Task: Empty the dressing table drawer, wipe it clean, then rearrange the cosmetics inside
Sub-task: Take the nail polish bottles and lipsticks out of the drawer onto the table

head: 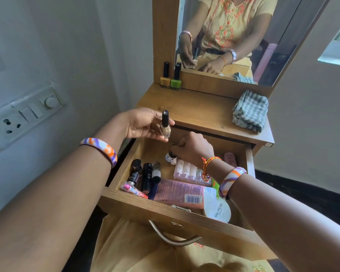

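Observation:
The wooden drawer (165, 213) of the dressing table stands pulled out and holds several cosmetics. My left hand (143, 124) holds a beige nail polish bottle (165, 125) with a black cap upright above the drawer's back left corner. My right hand (194, 147) reaches into the back of the drawer, its fingers curled over a small dark-capped bottle (170, 156); whether it grips the bottle is hidden. In the drawer lie a pink tube (180, 193), a white nail polish remover tub (218, 210), dark lipsticks (147, 176) and a clear-packed set (186, 170).
A yellow nail polish (165, 76) and a green nail polish (176, 78) stand on the tabletop (196, 112) at the mirror's (234, 36) foot. A folded checked cloth (250, 110) lies at the top's right. A wall switchboard (21, 116) is at left.

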`<control>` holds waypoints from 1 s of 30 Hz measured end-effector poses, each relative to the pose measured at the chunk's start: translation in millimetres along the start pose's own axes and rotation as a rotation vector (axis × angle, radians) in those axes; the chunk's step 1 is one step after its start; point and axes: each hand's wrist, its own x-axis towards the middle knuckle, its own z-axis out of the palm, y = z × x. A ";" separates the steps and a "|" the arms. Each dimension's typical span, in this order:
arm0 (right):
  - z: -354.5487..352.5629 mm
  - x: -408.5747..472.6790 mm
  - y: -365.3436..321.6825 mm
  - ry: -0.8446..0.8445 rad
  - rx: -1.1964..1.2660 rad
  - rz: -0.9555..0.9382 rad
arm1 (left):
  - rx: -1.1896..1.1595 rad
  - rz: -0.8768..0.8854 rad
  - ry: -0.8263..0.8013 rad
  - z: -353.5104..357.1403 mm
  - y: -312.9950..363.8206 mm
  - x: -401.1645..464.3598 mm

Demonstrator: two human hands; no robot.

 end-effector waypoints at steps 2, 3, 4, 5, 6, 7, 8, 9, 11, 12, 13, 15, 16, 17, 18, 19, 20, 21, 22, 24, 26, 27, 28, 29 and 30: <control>-1.5 0.2 1.0 0.007 0.093 0.004 | -0.116 0.025 -0.017 0.7 -5.9 -2.0; -1.6 0.3 1.5 0.011 0.154 0.011 | -0.168 0.033 -0.027 0.6 -8.7 -2.7; -1.8 0.1 1.8 0.013 0.226 0.018 | -0.211 0.042 -0.036 0.0 -11.6 -2.7; -1.8 -0.3 1.9 0.015 0.305 0.032 | -0.252 0.048 -0.043 -0.8 -14.3 -2.5; -2.2 -0.7 2.1 0.020 0.385 0.047 | -0.298 0.051 -0.049 -1.7 -16.9 -1.7; -3.0 -1.0 2.1 0.025 0.462 0.065 | -0.343 0.053 -0.053 -2.3 -18.6 -1.1; -4.1 -1.3 1.9 0.023 0.545 0.087 | -0.379 0.060 -0.050 -3.0 -19.7 0.2; -5.1 -1.6 1.1 0.008 0.631 0.112 | -0.395 0.075 -0.040 -3.5 -19.9 1.9; -8.6 -2.4 -1.9 -0.043 0.809 0.157 | -0.386 0.111 -0.006 -3.9 -17.8 5.8; -10.5 -2.6 -4.1 -0.064 0.895 0.175 | -0.383 0.129 0.020 -4.1 -15.5 7.7; -12.7 -2.6 -6.5 -0.078 0.977 0.193 | -0.380 0.149 0.050 -4.9 -13.0 9.9; -17.9 -1.1 -10.6 -0.107 1.147 0.228 | -0.358 0.192 0.083 -8.3 -7.0 14.3; -20.9 0.5 -12.5 -0.135 1.236 0.240 | -0.338 0.207 0.080 -10.9 -3.7 16.4; -24.5 2.5 -14.4 -0.168 1.313 0.249 | -0.319 0.217 0.073 -13.6 -0.2 18.1; -28.6 5.2 -16.0 -0.193 1.364 0.261 | -0.305 0.225 0.074 -16.7 3.6 20.3; -33.2 8.4 -17.6 -0.209 1.379 0.274 | -0.292 0.232 0.090 -19.5 8.0 22.9; -38.3 12.6 -19.2 -0.219 1.367 0.280 | -0.278 0.241 0.126 -22.2 12.6 26.2; -43.8 17.5 -20.9 -0.226 1.337 0.269 | -0.255 0.252 0.182 -24.3 17.5 30.3; -49.2 23.4 -22.6 -0.229 1.298 0.247 | -0.221 0.261 0.251 -26.5 22.4 35.3; -60.9 36.6 -26.0 -0.221 1.231 0.199 | -0.109 0.280 0.407 -30.4 31.4 47.1; -69.7 52.4 -28.8 -0.220 1.207 0.172 | 0.035 0.301 0.557 -32.2 38.3 59.4; -72.1 60.8 -30.0 -0.218 1.206 0.168 | 0.123 0.309 0.629 -32.3 40.7 64.8; -73.0 69.7 -30.7 -0.211 1.204 0.166 | 0.222 0.314 0.701 -31.4 42.7 69.6; -72.2 78.9 -31.1 -0.199 1.193 0.155 | 0.313 0.320 0.762 -29.9 44.1 74.2; -70.2 88.3 -31.0 -0.177 1.168 0.132 | 0.375 0.325 0.808 -28.8 44.7 79.4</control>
